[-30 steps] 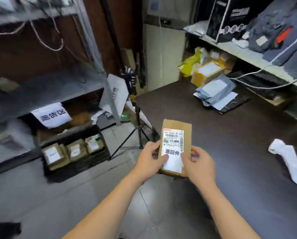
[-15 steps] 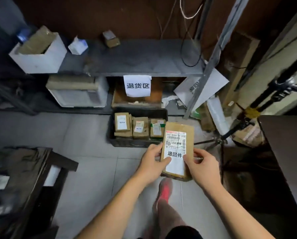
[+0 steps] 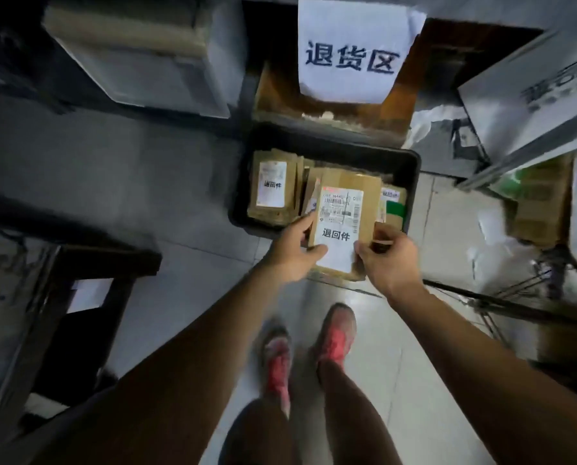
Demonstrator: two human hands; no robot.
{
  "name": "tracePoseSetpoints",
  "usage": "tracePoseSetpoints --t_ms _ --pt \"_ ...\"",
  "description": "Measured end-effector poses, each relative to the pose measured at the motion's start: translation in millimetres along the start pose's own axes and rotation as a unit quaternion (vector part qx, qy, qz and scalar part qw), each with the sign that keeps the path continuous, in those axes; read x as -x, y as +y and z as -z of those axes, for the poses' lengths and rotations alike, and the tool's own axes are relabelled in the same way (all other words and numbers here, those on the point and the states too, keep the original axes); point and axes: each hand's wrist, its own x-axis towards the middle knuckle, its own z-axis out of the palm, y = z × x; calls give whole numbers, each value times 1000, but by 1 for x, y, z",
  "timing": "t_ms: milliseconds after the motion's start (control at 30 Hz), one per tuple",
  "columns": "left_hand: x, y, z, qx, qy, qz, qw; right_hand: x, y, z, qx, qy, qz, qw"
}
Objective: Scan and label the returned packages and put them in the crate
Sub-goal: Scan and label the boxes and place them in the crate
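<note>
A brown cardboard package [image 3: 344, 216] with a barcode label and a white printed sticker is held in both hands over the near edge of a black crate [image 3: 411, 169] on the floor. My left hand [image 3: 295, 251] grips its left edge, thumb on the sticker. My right hand [image 3: 386, 255] grips the right edge. Inside the crate lie other labelled brown packages [image 3: 272, 189], one partly hidden behind the held package.
A white paper sign [image 3: 350, 52] hangs above the crate on a shelf. A white box [image 3: 136, 62] sits to the left, a dark table [image 3: 89, 280] at near left, a tripod leg [image 3: 501, 297] at right. My feet in red shoes [image 3: 334, 333] stand on grey tiles.
I have turned from the desk and walked up to the crate. The package, held the same way in both hands, has come down to just above the crate's near edge.
</note>
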Motion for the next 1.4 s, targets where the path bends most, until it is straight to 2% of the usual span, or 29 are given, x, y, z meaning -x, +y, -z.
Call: tracePoseSetpoints --t_ms 167,400,667,767,867,1033,1167,1267,1400 --pt "-110 -49 1 -6 -26 38 999 -99 27 -45 14 -57 -34 998" --pt "-224 -98 -17 -34 -9 37 999 -205 64 -93 81 -28 -22 996" --pt "-252 -120 -37 -161 74 17 984 -248 94 -120 145 -40 -8 989" --pt "-242 -104 -36 -252 59 -16 966 -242 87 -107 167 -59 -15 984" --pt "-221 -68 -28 -369 32 -68 926 -221 61 -77 251 -40 8 967" --pt "-169 47 -7 -545 -9 -181 819 -148 -10 29 427 -41 52 902" --pt "-108 172 -14 -596 -38 -221 771 -58 -66 139 440 25 3 897" --pt "-44 259 -35 -611 -19 -285 738 22 -93 215 415 102 -46 903" --pt "54 342 -74 -625 -25 -352 696 141 -105 299 383 191 -95 899"
